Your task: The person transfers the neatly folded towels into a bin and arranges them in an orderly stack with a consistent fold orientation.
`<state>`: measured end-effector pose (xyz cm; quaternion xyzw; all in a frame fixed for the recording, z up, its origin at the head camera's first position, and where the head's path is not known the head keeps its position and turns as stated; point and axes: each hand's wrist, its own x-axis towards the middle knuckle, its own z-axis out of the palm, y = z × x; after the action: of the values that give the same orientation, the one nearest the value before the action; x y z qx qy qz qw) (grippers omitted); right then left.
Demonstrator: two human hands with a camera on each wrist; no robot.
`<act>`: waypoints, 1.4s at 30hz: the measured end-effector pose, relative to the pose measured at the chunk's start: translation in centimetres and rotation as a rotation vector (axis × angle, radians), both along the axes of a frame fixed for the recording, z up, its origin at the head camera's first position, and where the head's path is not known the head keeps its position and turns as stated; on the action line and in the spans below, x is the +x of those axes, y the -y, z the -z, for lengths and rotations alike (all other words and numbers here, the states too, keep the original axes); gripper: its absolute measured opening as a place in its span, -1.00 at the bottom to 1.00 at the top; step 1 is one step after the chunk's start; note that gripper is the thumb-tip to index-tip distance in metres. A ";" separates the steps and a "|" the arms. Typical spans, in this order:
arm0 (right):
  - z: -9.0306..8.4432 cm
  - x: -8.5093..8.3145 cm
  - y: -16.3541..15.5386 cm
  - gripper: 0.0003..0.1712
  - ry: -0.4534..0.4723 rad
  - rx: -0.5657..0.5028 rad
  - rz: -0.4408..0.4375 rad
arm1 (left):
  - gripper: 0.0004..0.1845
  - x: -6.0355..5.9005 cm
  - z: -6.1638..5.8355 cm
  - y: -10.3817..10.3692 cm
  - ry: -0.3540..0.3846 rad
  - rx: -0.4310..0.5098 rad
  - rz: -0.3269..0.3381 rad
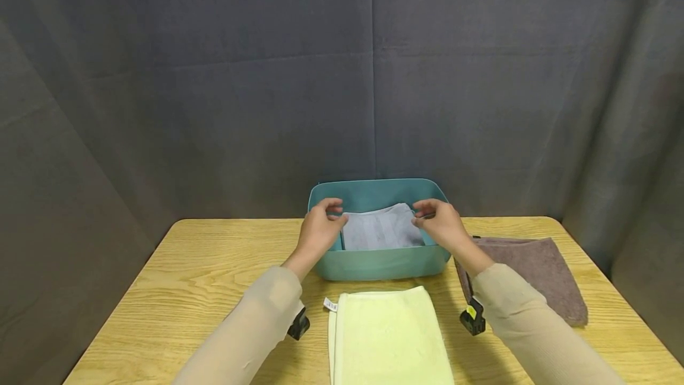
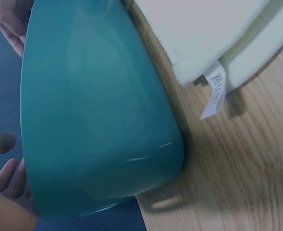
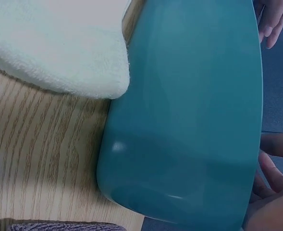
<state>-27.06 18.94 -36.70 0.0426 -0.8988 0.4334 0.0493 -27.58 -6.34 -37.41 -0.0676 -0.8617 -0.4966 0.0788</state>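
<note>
A folded grey-blue towel lies inside a teal plastic bin, its upper edge slightly raised. Over the bin's left end is my left hand, its thumb by the towel's left edge and its fingers loosely bent, with a gap between thumb and fingers. My right hand mirrors it at the right end, thumb close to the towel's right corner. Neither hand visibly grips the towel. In the wrist views the bin wall hides the towel and parts of both hands.
In front of the bin lies a folded pale yellow towel with a white label. A folded brown towel lies to the right, partly beneath the right forearm. Grey curtains surround the wooden table.
</note>
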 end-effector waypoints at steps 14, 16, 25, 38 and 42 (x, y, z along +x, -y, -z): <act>-1.0 1.9 -0.1 -0.62 -0.053 -0.009 -0.030 | -0.65 1.8 -0.7 0.2 -0.076 0.036 0.056; -1.1 2.2 -0.1 -0.62 -0.070 -0.021 -0.043 | -0.66 2.4 -1.0 0.3 -0.074 0.046 0.057; -1.1 3.9 -0.2 -0.64 -0.116 -0.046 -0.078 | -0.68 4.1 -1.5 0.5 -0.099 0.063 0.083; -1.2 7.0 -1.0 -0.65 -0.144 -0.101 -0.091 | -0.69 6.4 -1.3 1.8 -0.113 0.093 0.117; -0.8 7.8 -1.2 -0.65 -0.156 -0.166 -0.076 | -0.70 7.0 -1.1 2.3 -0.099 0.113 0.111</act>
<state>-19.26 20.15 -35.88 0.1061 -0.8510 0.5033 0.1061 -20.55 -8.67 -36.27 -0.1351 -0.8225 -0.5439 0.0972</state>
